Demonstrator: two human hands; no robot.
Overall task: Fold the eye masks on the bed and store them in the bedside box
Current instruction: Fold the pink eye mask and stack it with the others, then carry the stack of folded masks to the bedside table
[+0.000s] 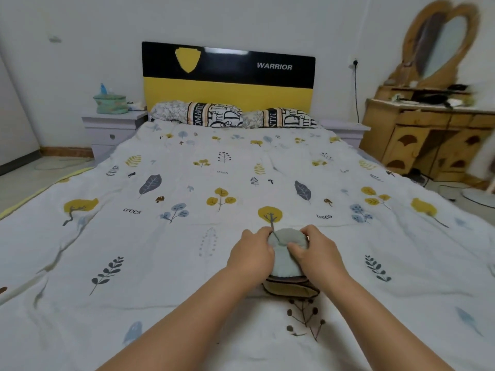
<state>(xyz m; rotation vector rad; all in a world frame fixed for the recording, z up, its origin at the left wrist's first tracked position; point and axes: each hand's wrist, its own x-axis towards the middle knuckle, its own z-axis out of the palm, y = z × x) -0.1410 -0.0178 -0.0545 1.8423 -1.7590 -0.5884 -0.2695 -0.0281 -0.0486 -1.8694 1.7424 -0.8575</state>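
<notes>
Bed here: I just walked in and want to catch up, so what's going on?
A person leans over the bed with both hands on a pale green eye mask, the left hand and right hand gripping its sides, apparently folding it. It sits on top of another mask, yellow and brown. A green box stands on the nightstand by the headboard, far from the hands.

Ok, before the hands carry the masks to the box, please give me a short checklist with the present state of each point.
1. Both hands on the pale green mask: left hand, right hand: ok.
2. Fold finished: cannot tell.
3. Yellow-brown mask underneath, gripped too: cannot tell.
4. Green box on the bedside table in view: ok.
5. Box open: cannot tell.
</notes>
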